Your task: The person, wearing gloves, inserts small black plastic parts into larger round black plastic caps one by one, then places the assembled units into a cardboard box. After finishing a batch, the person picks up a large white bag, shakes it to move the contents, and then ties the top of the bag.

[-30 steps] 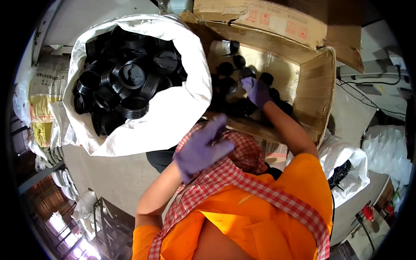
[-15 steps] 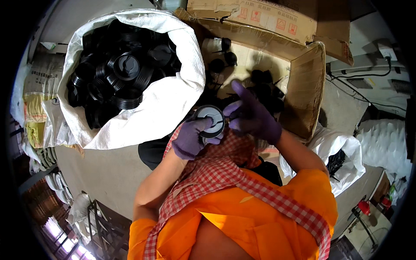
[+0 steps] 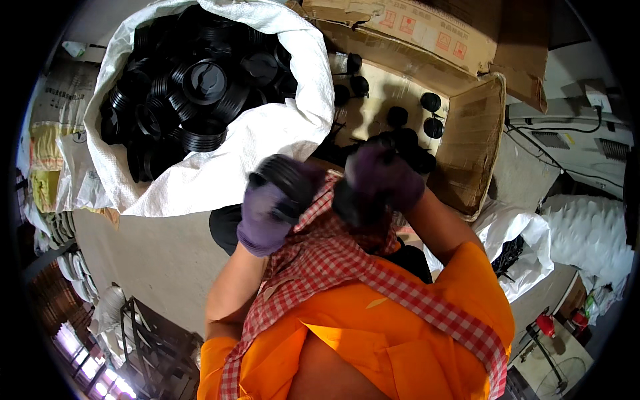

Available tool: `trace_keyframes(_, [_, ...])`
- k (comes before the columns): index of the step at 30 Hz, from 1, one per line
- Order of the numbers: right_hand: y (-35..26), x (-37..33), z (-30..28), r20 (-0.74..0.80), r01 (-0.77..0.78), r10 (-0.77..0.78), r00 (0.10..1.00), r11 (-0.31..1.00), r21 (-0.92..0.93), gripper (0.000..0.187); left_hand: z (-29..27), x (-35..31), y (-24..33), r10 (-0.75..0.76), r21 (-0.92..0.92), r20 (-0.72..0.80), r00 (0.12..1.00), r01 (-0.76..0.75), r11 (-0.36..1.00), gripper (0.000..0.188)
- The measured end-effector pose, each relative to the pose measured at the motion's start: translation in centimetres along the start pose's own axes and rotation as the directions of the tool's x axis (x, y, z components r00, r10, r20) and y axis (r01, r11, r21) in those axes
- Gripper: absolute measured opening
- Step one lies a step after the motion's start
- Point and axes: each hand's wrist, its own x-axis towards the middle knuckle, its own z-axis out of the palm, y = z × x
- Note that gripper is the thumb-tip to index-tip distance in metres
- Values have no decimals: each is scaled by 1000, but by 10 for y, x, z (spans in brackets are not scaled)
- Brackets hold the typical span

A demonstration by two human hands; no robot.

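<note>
In front of my apron, my left hand [image 3: 263, 217], in a purple glove, is closed around a black ridged round lid [image 3: 283, 187]; motion blurs both, and I cannot tell if it is more than one lid. To its right, my right hand [image 3: 383, 180], also gloved in purple, is closed on a dark roundish piece [image 3: 353, 203], too smeared to name. That hand is over the near edge of a cardboard box [image 3: 467, 143] holding small black round pieces [image 3: 397, 117]. Beyond my left hand is a white woven sack [image 3: 257, 130] heaped with black ridged lids [image 3: 203, 83].
A white bag [image 3: 533, 267] with thin black pieces [image 3: 510, 257] stands to the right of my right arm. Behind it are pale plastic bags [image 3: 580, 227]. Cables [image 3: 567, 130] run along the right side. A dark metal frame [image 3: 143, 340] stands at the lower left.
My left hand has moved left and turned the lid from its face toward its ridged side. My right hand's fingers, extended earlier, are now closed round a dark piece. The view has shifted slightly.
</note>
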Motion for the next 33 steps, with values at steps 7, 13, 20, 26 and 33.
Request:
trace_keyframes(7, [-12, 43, -9, -292, -49, -98, 951, 888, -457, 11, 24, 11, -6, -103, 360, -117, 988, 139, 923, 35])
trace_keyframes(13, [57, 9, -58, -496, -461, -84, 865, 263, -848, 22, 48, 15, 6, 59, 940, 318, 946, -323, 106, 34])
trace_keyframes(20, [180, -66, -138, -486, -669, 760, 432, -91, -737, 31, 21, 29, 128, 793, 961, 92, 602, -262, 88, 40])
trace_keyframes(26, [310, -97, -127, -469, -715, 834, 290, -136, -685, 32, -71, 25, 180, 620, 904, -62, 782, 308, -298, 78])
trace_keyframes(33, [233, -72, -109, -529, -615, 784, 323, -251, -748, 31, 15, 18, 107, 666, 937, -105, 739, -151, 315, 47])
